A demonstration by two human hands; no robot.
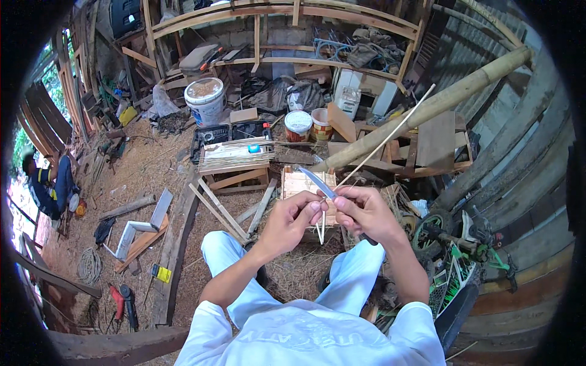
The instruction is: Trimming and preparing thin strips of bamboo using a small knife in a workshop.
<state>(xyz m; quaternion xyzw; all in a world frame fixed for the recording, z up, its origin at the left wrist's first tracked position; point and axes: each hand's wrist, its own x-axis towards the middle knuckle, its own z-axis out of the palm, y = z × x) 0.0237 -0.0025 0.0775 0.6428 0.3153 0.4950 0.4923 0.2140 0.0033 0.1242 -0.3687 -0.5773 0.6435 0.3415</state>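
Observation:
My right hand is closed around a knife; its curved blade points up and to the left, and the dark handle end shows below the palm. A long, thin, pale strip of wood or bamboo slants from the upper right down to my hands, crossing beside the blade. My left hand is pinched shut close to the blade's edge, with the strip apparently between its fingertips. Below the fingers, pale strip ends show. Under my hands stands a low slatted wooden stool or crate.
A stack of thin strips with a blue tape roll lies on a wooden stand ahead. Buckets stand behind. A thick bamboo pole slopes across the right. A bicycle is near my right. Another person sits far left.

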